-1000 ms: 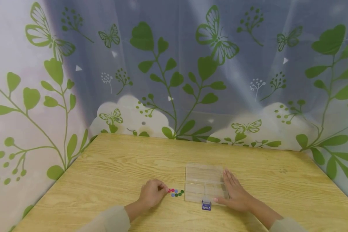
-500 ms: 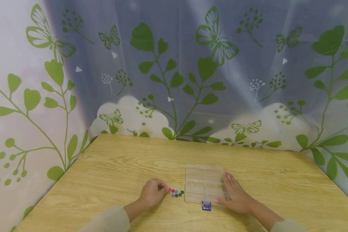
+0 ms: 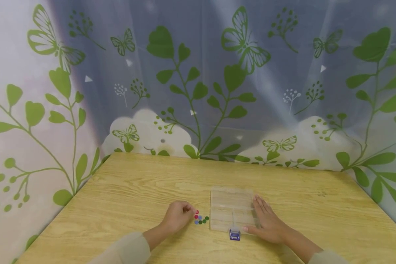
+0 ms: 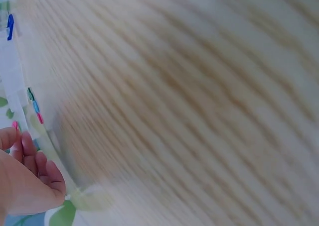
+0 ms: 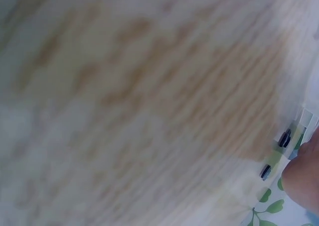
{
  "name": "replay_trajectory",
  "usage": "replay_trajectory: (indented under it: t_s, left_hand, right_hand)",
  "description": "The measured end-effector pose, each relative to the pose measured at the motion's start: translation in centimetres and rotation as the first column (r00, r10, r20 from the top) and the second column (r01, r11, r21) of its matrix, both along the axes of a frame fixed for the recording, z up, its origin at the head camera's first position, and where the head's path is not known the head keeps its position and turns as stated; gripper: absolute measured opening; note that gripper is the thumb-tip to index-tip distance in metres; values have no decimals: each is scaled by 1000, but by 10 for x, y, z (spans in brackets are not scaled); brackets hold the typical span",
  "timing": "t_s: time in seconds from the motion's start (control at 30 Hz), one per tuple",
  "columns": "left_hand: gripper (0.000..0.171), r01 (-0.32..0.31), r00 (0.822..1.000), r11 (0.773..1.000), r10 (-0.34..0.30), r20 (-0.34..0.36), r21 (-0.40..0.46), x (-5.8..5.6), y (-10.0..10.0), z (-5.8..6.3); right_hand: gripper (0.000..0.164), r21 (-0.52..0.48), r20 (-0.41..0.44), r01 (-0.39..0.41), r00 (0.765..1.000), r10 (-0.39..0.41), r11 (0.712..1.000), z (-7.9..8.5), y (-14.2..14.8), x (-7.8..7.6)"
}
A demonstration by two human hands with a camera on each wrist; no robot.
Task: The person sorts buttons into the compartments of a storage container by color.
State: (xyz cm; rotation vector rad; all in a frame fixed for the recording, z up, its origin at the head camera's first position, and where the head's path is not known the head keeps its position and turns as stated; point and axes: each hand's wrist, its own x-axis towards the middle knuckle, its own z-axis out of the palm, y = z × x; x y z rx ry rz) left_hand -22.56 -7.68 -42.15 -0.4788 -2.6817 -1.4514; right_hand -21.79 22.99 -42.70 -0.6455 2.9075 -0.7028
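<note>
My left hand (image 3: 179, 216) pinches a small pinkish-red disc (image 3: 197, 212) between thumb and fingertips, and the left wrist view shows this disc (image 4: 15, 124) standing out past the fingertips. Close below lie several more flat discs on the table: a red disc (image 3: 196, 217), blue discs (image 3: 196, 222) and dark green discs (image 3: 204, 221). To their right is a clear plastic box (image 3: 211, 209) with divided compartments and a blue latch (image 3: 234, 234) at its front. My right hand (image 3: 268, 224) rests along the box's right side, fingers straight, thumb at the front edge.
The wood-grain table (image 3: 145, 179) runs back to a curtain (image 3: 198, 121) printed with leaves and butterflies, which also hangs at both sides. In the right wrist view, two dark pieces (image 5: 284, 138) appear beside the right hand's edge.
My left hand has moved slightly up and to the right, carrying the red disc away from its place at the row's left end. The right hand and the box have stayed put.
</note>
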Motion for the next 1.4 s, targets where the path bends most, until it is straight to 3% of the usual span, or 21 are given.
replay_trajectory:
  t_s: [0.9, 1.07, 1.4]
  left_hand:
    - [12, 53, 998, 995, -56, 39, 85, -4, 26, 7]
    - [12, 77, 997, 994, -79, 12, 83, -8, 35, 7]
    - [9, 67, 997, 995, -63, -51, 80, -13, 49, 3]
  right_hand:
    - [96, -5, 17, 29, 999, -29, 1000, 1, 0, 7]
    - [97, -7, 30, 36, 999, -35, 999, 0, 0, 7]
    - [97, 10, 13, 31, 999, -32, 999, 1, 0, 7]
